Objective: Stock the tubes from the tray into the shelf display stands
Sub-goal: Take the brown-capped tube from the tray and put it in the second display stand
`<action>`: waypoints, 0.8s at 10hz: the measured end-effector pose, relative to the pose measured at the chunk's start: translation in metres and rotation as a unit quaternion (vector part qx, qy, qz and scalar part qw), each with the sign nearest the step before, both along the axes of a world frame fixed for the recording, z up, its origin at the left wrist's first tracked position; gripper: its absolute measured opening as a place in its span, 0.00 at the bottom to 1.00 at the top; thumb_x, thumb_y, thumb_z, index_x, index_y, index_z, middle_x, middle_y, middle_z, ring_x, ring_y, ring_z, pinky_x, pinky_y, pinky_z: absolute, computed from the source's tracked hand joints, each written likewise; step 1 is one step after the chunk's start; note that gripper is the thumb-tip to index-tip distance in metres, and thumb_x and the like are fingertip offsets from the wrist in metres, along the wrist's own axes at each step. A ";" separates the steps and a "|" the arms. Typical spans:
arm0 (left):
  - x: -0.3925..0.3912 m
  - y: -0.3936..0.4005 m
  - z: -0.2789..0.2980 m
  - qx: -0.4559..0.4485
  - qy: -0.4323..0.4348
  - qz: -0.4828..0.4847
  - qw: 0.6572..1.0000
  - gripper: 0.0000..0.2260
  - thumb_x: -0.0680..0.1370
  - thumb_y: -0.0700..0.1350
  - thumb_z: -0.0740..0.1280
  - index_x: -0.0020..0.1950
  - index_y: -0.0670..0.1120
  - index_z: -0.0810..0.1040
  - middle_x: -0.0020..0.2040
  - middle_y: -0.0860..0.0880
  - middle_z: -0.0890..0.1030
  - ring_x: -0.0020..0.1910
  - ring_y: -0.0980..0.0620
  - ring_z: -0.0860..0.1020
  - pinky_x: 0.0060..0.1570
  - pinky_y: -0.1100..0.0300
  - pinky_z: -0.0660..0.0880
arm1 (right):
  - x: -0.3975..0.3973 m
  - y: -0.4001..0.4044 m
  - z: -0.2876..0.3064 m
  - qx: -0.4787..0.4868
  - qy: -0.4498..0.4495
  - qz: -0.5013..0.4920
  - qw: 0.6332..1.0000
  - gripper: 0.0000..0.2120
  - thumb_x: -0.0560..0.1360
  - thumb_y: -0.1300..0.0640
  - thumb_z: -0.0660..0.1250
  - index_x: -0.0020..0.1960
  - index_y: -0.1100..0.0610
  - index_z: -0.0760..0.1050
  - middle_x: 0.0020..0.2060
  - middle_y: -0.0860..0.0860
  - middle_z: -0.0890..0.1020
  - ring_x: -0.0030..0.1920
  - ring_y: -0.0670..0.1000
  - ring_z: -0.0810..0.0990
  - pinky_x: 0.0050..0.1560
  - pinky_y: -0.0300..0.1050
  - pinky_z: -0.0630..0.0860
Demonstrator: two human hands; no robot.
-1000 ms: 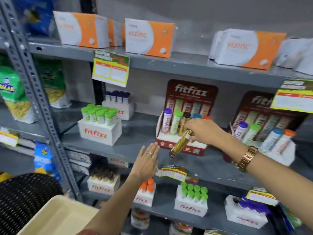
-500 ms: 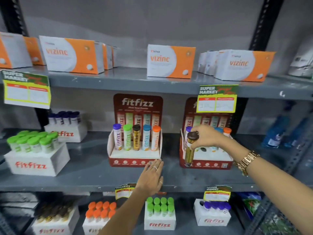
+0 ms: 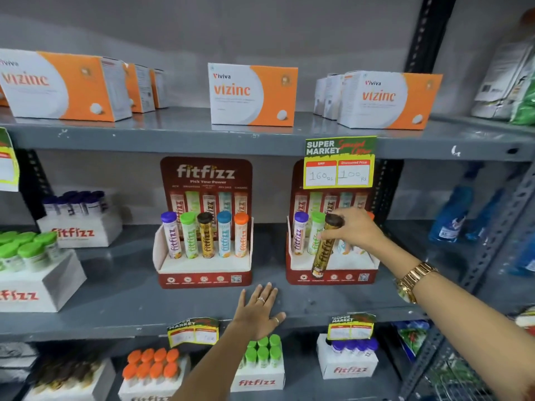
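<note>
Head view puts my right hand (image 3: 351, 228) at about three o'clock of the frame centre, fingers closed round the upper end of the gold tube (image 3: 323, 250) just under its dark brown cap. That tube hangs in front of the right display stand (image 3: 331, 277), over the middle slot between the green-capped tube (image 3: 315, 233) and the ones my hand partly hides. Its foot overlaps the stand's red front lip in this view; whether it touches I cannot tell.

My left hand (image 3: 257, 309) holds nothing; it lies flat and spread on the grey shelf (image 3: 121, 302), at roughly six o'clock, just before the left display stand (image 3: 204, 277), which already carries five tubes.

I judge the tube light and rigid, with a glossy wrap that could slip in a loose pinch. Gripping high near the cap seems sound, since it leaves the base free to enter the slot.

Its long axis runs close to vertical, cap up near one o'clock, base down near seven, so it tilts slightly. I would straighten it before lowering.
</note>
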State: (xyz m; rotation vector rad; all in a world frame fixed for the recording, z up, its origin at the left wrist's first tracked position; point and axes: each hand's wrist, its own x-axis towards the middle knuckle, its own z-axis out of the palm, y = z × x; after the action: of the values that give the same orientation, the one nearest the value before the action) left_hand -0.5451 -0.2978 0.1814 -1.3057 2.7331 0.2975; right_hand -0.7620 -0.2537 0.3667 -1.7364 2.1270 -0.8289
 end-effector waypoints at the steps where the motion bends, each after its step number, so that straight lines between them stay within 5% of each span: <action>1: 0.001 0.000 0.002 0.004 -0.006 -0.004 1.000 0.29 0.80 0.60 0.47 0.75 0.47 0.42 0.77 0.49 0.42 0.75 0.48 0.41 0.71 0.43 0.39 | -0.002 -0.009 -0.004 -0.005 0.080 -0.030 0.996 0.17 0.68 0.51 0.76 0.49 0.62 0.80 0.45 0.56 0.84 0.45 0.56 0.83 0.37 0.44 0.78; 2: 0.000 0.000 0.001 0.001 -0.006 -0.003 1.000 0.29 0.80 0.60 0.47 0.75 0.47 0.42 0.77 0.49 0.42 0.75 0.48 0.41 0.72 0.43 0.39 | -0.003 -0.016 -0.005 -0.007 0.128 -0.061 0.990 0.20 0.69 0.47 0.74 0.54 0.59 0.78 0.49 0.56 0.84 0.49 0.56 0.82 0.49 0.50 0.80; 4: -0.001 -0.001 -0.003 -0.006 -0.010 0.003 1.000 0.29 0.79 0.61 0.46 0.75 0.49 0.42 0.77 0.49 0.43 0.75 0.48 0.41 0.71 0.44 0.39 | -0.005 -0.025 0.000 0.001 0.270 -0.105 0.957 0.22 0.74 0.43 0.68 0.59 0.58 0.73 0.51 0.55 0.82 0.51 0.57 0.81 0.50 0.49 0.76; 6: -0.001 -0.003 -0.004 -0.006 -0.010 0.005 1.000 0.29 0.79 0.61 0.47 0.75 0.49 0.42 0.77 0.49 0.42 0.75 0.47 0.41 0.71 0.43 0.39 | -0.015 -0.041 -0.007 0.018 0.312 -0.119 0.943 0.23 0.74 0.44 0.67 0.63 0.56 0.71 0.55 0.57 0.82 0.58 0.58 0.79 0.65 0.53 0.65; 8: -0.001 -0.003 -0.002 0.000 -0.013 0.005 1.000 0.29 0.79 0.61 0.47 0.75 0.50 0.42 0.77 0.49 0.42 0.75 0.47 0.41 0.71 0.43 0.39 | -0.021 -0.046 -0.019 0.051 0.296 -0.097 0.949 0.24 0.74 0.44 0.68 0.66 0.53 0.70 0.59 0.55 0.80 0.62 0.56 0.74 0.65 0.54 0.60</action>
State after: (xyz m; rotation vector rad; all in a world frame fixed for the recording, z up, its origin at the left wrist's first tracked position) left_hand -0.5461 -0.3007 0.1793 -1.3146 2.7072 0.2788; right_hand -0.7835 -0.2997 0.3475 -1.9140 2.6922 -0.2331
